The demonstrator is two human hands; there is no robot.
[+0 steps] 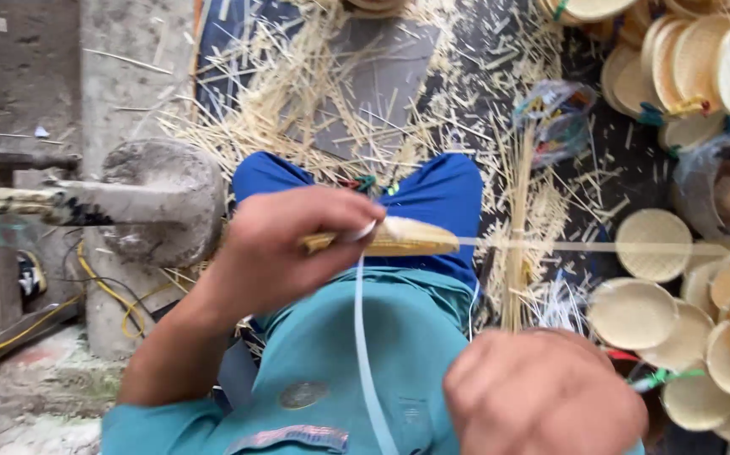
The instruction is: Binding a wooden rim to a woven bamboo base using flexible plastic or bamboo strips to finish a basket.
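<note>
Left hand pinching a woven piece, right hand fisted near the lens.

The left hand (285, 248) reaches in from the left, its grip pressed onto a small woven bamboo piece (403, 238) over the lap, with a pale strap (365, 337) hanging below. The right hand (542, 392) is blurred and curled; what it holds is hidden.
</note>
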